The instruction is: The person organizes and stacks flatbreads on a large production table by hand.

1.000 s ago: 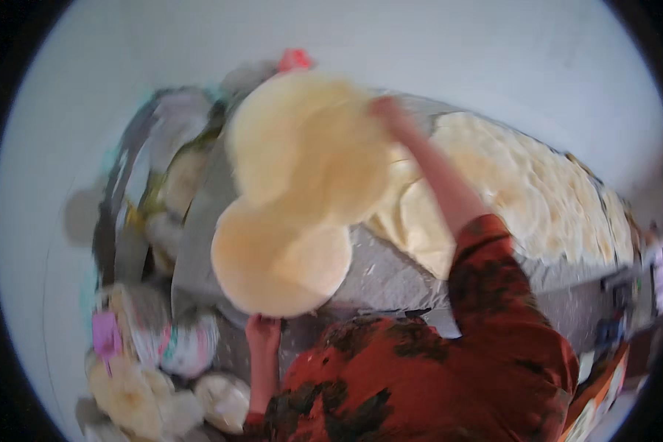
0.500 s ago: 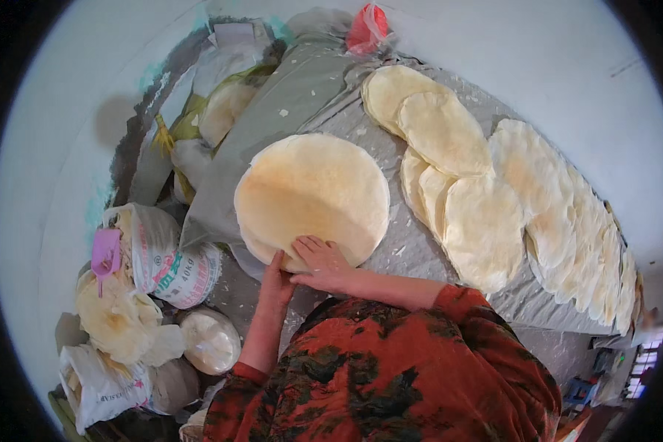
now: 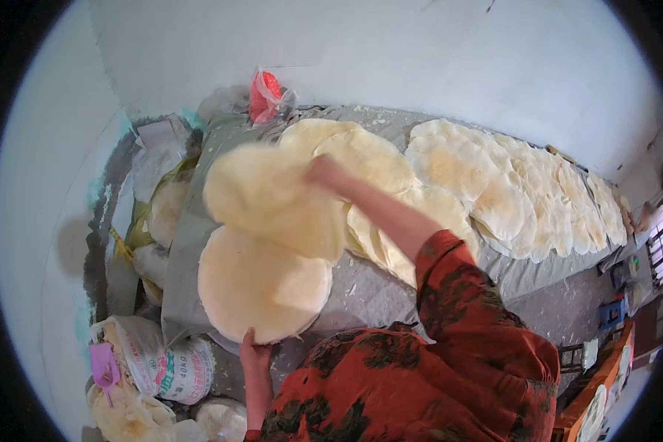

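A round pile of pale, thin flatbreads (image 3: 254,291) lies on the grey-covered surface in front of me. My left hand (image 3: 255,356) is at its near edge, thumb on the rim and the other fingers mostly hidden. Above the far part of the pile, a single large flatbread (image 3: 247,184) hangs tilted and smeared by motion. My right hand (image 3: 324,174), also blurred, is closed on that sheet's right edge. Behind and right of it, overlapping flatbreads (image 3: 368,158) are spread on the same cover.
A long row of overlapping flatbreads (image 3: 523,195) runs to the far right. The grey cover (image 3: 361,298) shows between piles. To the left stand a white woven sack (image 3: 188,372) and a pink scoop (image 3: 104,365). A red plastic bag (image 3: 264,96) sits by the wall.
Both hands were together on the pile's near edge. My right hand has since lifted a flatbread and moved up and away, while the left stays at the near edge. The view has shifted rightward.
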Action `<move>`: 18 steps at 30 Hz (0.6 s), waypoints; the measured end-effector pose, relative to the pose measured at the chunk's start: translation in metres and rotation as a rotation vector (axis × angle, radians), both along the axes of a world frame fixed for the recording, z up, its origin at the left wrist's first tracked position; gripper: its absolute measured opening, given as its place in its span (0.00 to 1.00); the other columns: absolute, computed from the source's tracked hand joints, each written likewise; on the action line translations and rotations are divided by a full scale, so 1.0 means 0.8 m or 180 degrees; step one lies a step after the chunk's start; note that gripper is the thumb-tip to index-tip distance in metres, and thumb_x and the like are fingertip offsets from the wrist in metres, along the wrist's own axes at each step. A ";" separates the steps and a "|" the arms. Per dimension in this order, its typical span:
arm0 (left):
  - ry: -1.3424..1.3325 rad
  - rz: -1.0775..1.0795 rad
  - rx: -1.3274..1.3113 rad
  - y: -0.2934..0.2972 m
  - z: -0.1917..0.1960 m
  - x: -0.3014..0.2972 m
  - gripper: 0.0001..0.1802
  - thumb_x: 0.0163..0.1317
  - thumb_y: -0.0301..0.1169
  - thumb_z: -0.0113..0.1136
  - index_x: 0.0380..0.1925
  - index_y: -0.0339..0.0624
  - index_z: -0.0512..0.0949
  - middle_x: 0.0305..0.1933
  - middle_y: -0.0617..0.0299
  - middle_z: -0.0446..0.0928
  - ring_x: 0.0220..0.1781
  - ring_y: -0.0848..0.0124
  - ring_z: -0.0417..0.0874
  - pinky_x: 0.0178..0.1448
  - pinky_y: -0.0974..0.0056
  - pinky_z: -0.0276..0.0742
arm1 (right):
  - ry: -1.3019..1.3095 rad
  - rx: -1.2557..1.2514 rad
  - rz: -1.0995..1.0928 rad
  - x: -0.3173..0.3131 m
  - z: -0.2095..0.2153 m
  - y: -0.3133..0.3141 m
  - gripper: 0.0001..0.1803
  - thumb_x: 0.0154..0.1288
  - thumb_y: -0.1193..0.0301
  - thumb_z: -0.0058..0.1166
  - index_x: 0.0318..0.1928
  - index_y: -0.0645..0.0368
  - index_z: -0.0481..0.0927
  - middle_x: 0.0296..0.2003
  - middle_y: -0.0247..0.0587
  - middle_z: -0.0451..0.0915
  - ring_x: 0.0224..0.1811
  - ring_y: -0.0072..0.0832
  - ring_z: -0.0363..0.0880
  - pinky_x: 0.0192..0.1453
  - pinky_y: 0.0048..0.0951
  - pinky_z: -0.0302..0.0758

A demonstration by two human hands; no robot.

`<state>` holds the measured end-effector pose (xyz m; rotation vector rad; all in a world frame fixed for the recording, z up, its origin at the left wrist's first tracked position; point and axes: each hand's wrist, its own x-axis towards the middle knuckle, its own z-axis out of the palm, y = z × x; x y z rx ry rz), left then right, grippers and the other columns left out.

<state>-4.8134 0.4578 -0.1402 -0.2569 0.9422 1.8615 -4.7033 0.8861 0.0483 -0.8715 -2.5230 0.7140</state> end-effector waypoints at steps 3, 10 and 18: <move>-0.0134 0.0204 0.0263 0.008 0.031 0.010 0.24 0.61 0.36 0.47 0.56 0.41 0.63 0.57 0.52 0.67 0.55 0.56 0.71 0.52 0.48 0.71 | 0.0050 0.0410 -0.0694 0.143 0.056 0.115 0.15 0.54 0.61 0.54 0.33 0.61 0.81 0.32 0.44 0.79 0.37 0.32 0.75 0.43 0.36 0.71; -0.0884 0.0501 0.1324 0.005 0.048 0.015 0.27 0.56 0.42 0.50 0.55 0.42 0.65 0.59 0.55 0.67 0.59 0.57 0.69 0.58 0.49 0.66 | 0.0883 0.0194 -0.2957 0.343 -0.004 0.141 0.29 0.50 0.58 0.62 0.50 0.62 0.72 0.35 0.45 0.79 0.36 0.36 0.77 0.42 0.36 0.73; -0.0371 0.0284 0.0456 0.038 0.064 -0.004 0.26 0.59 0.37 0.54 0.57 0.42 0.62 0.58 0.57 0.67 0.61 0.60 0.66 0.60 0.52 0.66 | -0.0200 -0.1315 0.1187 0.038 -0.129 -0.264 0.45 0.47 0.48 0.61 0.59 0.62 0.62 0.60 0.50 0.61 0.64 0.42 0.58 0.67 0.37 0.55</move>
